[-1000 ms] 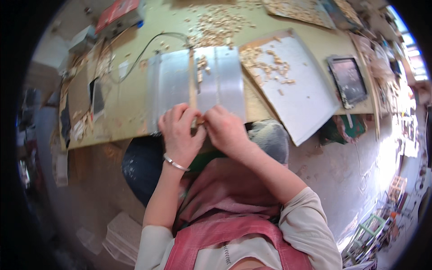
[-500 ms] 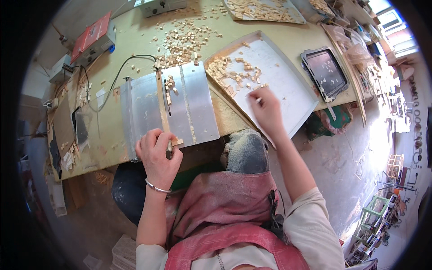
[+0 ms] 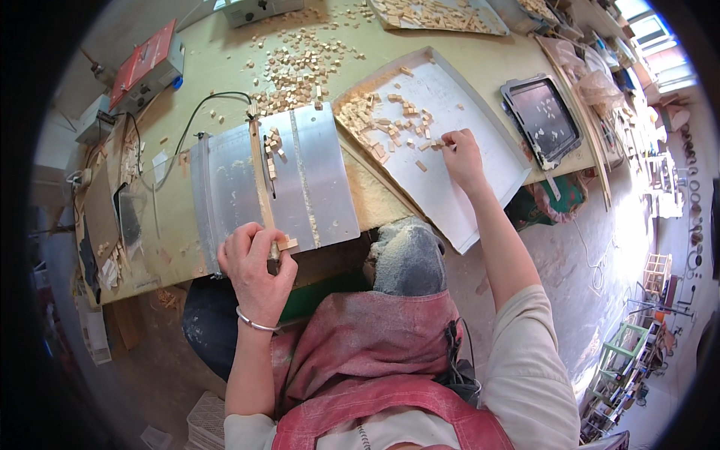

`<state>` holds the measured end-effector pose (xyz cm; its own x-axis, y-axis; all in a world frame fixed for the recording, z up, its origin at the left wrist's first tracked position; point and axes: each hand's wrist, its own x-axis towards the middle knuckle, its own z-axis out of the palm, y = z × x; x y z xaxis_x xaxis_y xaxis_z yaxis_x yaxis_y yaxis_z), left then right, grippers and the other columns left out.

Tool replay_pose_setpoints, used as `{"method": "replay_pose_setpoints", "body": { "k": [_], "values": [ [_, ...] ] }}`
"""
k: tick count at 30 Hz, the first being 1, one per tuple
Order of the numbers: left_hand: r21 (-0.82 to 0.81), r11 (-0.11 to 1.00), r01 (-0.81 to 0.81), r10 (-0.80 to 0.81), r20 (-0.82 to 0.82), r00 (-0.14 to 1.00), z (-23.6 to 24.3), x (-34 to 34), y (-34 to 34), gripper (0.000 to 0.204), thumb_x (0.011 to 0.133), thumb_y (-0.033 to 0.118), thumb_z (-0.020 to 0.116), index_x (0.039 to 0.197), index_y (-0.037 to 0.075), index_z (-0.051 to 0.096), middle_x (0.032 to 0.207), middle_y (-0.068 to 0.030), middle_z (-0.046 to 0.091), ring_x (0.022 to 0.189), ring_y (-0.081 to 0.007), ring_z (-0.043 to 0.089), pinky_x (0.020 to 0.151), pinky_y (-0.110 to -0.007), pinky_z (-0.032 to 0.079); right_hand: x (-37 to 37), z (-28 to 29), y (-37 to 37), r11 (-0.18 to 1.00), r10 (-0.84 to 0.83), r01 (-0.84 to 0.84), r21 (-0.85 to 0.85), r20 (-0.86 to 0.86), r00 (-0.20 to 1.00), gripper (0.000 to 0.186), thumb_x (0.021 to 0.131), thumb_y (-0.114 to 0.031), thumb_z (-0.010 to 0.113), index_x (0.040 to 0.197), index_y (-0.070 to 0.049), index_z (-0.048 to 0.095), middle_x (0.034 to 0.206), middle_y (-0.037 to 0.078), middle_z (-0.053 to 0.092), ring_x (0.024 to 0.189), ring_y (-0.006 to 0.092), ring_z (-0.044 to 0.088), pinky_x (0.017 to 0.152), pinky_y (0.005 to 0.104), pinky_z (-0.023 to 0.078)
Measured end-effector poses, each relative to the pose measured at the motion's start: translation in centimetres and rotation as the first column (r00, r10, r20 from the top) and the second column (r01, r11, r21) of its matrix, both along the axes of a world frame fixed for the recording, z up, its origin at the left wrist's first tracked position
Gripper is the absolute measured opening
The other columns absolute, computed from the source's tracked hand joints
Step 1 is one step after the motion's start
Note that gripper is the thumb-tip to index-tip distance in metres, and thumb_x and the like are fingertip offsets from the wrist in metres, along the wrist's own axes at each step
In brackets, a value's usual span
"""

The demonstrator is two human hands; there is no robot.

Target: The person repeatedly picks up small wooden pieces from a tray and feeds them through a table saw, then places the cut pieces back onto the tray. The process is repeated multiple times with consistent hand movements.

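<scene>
My left hand (image 3: 256,264) is closed around the near end of a long wooden strip (image 3: 260,172), which lies across a metal saw table (image 3: 225,180). A small wooden block (image 3: 288,244) sits at its fingertips. Beside the strip is a dark slot, with several small blocks (image 3: 273,142) along it. Over a white tray (image 3: 480,127), my right hand (image 3: 463,160) is pinched at a small wooden block, mostly hidden by the fingers. A heap of small wooden blocks (image 3: 367,120) lies at the tray's left side, and a loose piece (image 3: 421,166) lies nearer to me.
Many cut blocks (image 3: 300,67) are scattered on the green workbench (image 3: 210,56) behind the saw table. A red-topped box (image 3: 146,64) stands at the left, with a black cable nearby. On the right lies a black-framed tray (image 3: 541,120); another block-filled tray (image 3: 442,16) is at the back.
My right hand has moved to the right and slightly away from me, its fingers now at the blocks in the tray. A loose piece shows where it was. My left hand stays at the strip's end.
</scene>
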<state>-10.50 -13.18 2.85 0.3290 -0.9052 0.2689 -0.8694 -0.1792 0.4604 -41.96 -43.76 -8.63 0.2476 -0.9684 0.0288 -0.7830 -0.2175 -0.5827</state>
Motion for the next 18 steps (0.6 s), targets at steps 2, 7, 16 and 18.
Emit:
{"method": "replay_pose_setpoints", "body": {
  "k": [2,7,16,18],
  "values": [
    [-0.002,1.000,-0.003,0.003,0.001,1.000,-0.1,0.0,0.0,0.028,0.077,0.004,0.074,0.103,0.011,0.068,0.111,-0.0077,0.059,0.109,-0.0299,0.059,0.109,-0.045,0.037,-0.2,-0.1,0.2,1.000,0.003,-0.003,-0.010,0.033,0.999,0.021,0.095,-0.005,0.064,0.112,-0.001,0.075,0.116,0.019,0.066,0.105,0.0357,0.069,0.094,0.0419,0.055],
    [-0.004,1.000,-0.004,0.004,0.011,1.000,-0.1,-0.1,-0.1,0.027,0.077,0.004,0.074,0.102,0.011,0.068,0.111,-0.0076,0.059,0.109,-0.0299,0.059,0.110,-0.045,0.037,-0.6,-0.9,-0.1,0.999,-0.015,0.016,-0.048,0.028,1.000,0.018,0.096,-0.006,0.065,0.109,-0.002,0.076,0.111,0.018,0.067,0.102,0.0352,0.069,0.091,0.0416,0.055],
    [-0.004,1.000,-0.006,0.006,0.007,1.000,-0.1,-0.1,-0.1,0.027,0.077,0.003,0.074,0.102,0.011,0.068,0.111,-0.0077,0.059,0.109,-0.0298,0.059,0.110,-0.046,0.037,-0.2,-0.6,-0.4,0.998,0.053,-0.050,-0.037,0.070,0.996,0.024,0.093,-0.007,0.065,0.115,-0.002,0.075,0.110,0.017,0.069,0.102,0.0320,0.070,0.092,0.0399,0.056],
    [-0.005,1.000,-0.006,0.006,0.008,1.000,-0.2,-0.1,0.0,0.028,0.077,0.003,0.074,0.103,0.011,0.068,0.111,-0.0077,0.059,0.109,-0.0298,0.059,0.110,-0.046,0.037,0.3,0.1,-0.2,0.998,0.067,-0.067,0.006,0.058,0.996,0.027,0.092,-0.010,0.067,0.117,-0.003,0.074,0.110,0.016,0.069,0.103,0.0314,0.070,0.092,0.0399,0.056]
  ]
}}
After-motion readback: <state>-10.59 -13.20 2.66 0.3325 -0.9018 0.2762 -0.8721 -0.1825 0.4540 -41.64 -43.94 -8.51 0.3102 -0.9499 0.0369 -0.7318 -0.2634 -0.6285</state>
